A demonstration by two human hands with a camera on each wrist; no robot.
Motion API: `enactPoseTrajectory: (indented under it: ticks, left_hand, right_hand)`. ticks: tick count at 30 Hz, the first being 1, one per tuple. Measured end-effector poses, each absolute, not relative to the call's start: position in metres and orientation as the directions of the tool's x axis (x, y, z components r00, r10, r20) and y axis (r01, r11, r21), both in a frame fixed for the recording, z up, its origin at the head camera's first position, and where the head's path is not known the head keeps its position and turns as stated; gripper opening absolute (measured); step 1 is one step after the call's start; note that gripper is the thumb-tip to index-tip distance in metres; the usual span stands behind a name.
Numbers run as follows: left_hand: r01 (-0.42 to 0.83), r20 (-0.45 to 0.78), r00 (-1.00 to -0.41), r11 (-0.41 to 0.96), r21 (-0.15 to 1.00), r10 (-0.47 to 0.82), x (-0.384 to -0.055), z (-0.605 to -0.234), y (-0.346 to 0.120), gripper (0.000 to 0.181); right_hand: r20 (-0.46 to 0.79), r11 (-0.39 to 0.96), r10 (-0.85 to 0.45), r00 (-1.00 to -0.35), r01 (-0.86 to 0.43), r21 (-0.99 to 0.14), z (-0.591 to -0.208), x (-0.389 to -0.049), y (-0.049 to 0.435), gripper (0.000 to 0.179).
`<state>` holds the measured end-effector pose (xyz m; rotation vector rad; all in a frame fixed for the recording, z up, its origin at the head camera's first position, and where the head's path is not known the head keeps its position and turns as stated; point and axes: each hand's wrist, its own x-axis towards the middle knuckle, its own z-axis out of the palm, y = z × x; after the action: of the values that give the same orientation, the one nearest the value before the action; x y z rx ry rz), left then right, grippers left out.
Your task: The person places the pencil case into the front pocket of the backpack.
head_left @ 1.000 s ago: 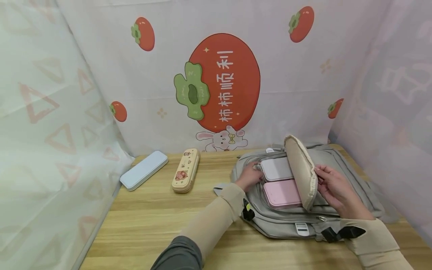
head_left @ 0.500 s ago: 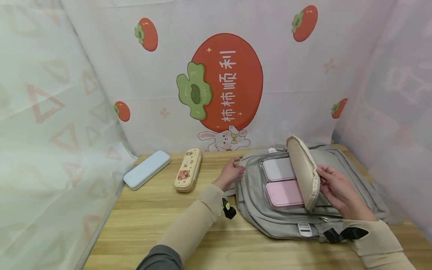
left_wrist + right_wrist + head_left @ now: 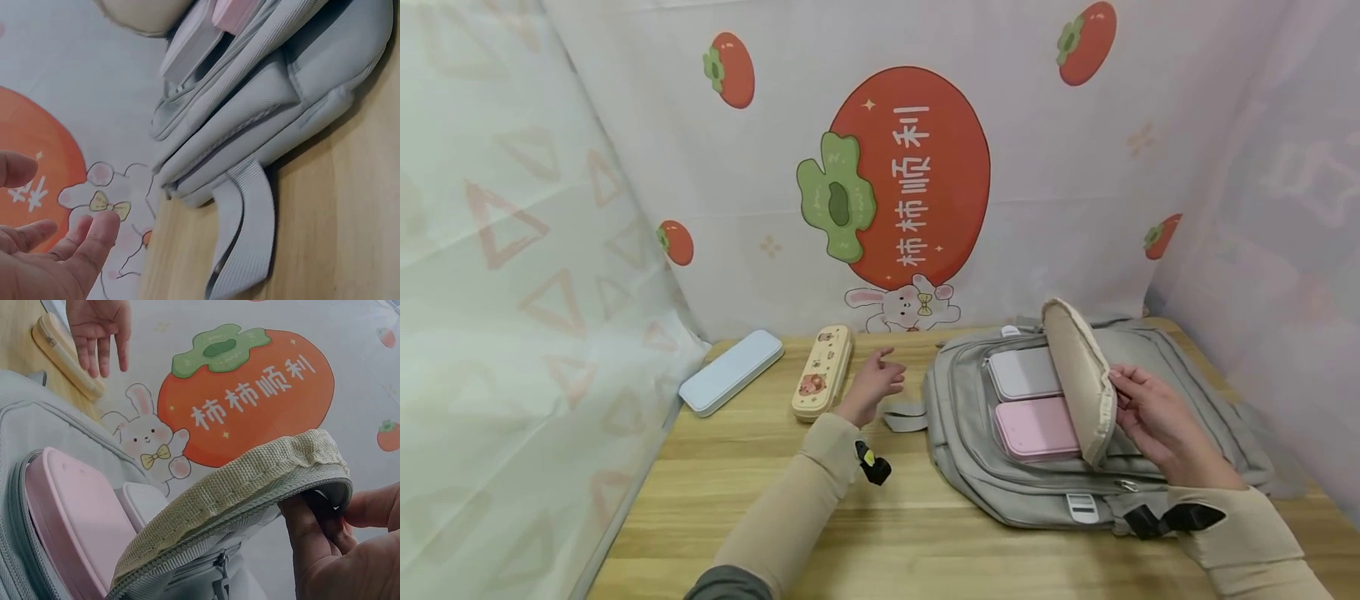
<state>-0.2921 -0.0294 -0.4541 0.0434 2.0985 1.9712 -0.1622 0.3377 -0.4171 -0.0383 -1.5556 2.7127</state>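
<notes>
A grey backpack [image 3: 955,450] lies flat at the right of the table. My right hand [image 3: 1165,425] pinches the edge of its cream pocket flap [image 3: 1078,383] and holds it raised. Inside the pocket lie a white case [image 3: 1024,372] and a pink case [image 3: 1037,427], side by side, their right ends hidden behind the flap. My left hand [image 3: 872,385] is in the air between the backpack and a cream pencil case [image 3: 822,372] with bear pictures, fingers loosely spread and holding nothing. Further left is a light blue case [image 3: 732,372].
A grey strap [image 3: 247,231] sticks out from the backpack's left side onto the wooden table [image 3: 760,492]. A white curtain [image 3: 760,167] printed with persimmons and a rabbit hangs right behind the table, with more cloth along both sides.
My left hand has left the pocket beside the white case and moved left across the table toward the cream pencil case. The right hand keeps holding the flap up.
</notes>
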Motion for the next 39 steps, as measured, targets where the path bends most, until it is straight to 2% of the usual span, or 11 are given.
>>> enactPoseTrajectory:
  ticks: [9, 26, 34, 39]
  left_hand:
    - [-0.132, -0.153, -0.981, 0.159, 0.978, 0.123, -0.287, -0.442, -0.066, 0.057]
    - [-0.196, -0.193, -0.981, 0.118, 0.973, -0.033, -0.285, -0.425, -0.154, 0.058]
    - [-0.301, -0.287, -0.954, 0.308, 0.903, -0.091, -0.272, -0.451, -0.182, 0.070]
    - [-0.329, -0.310, -0.944, 0.306, 0.893, -0.110, -0.269, -0.467, -0.185, 0.075]
  right_hand:
    - [0.020, -0.521, -0.018, -1.000, -0.008, -0.853, -0.420, -0.162, 0.340, 0.022]
    - [0.003, -0.525, -0.020, -1.000, 0.008, -0.851, -0.419, -0.163, 0.341, 0.024]
    - [0.000, -0.523, -0.025, -1.000, 0.013, -0.852, -0.418, -0.163, 0.341, 0.022]
    - [0.007, -0.529, -0.026, -1.000, 0.008, -0.849, -0.418, -0.163, 0.340, 0.021]
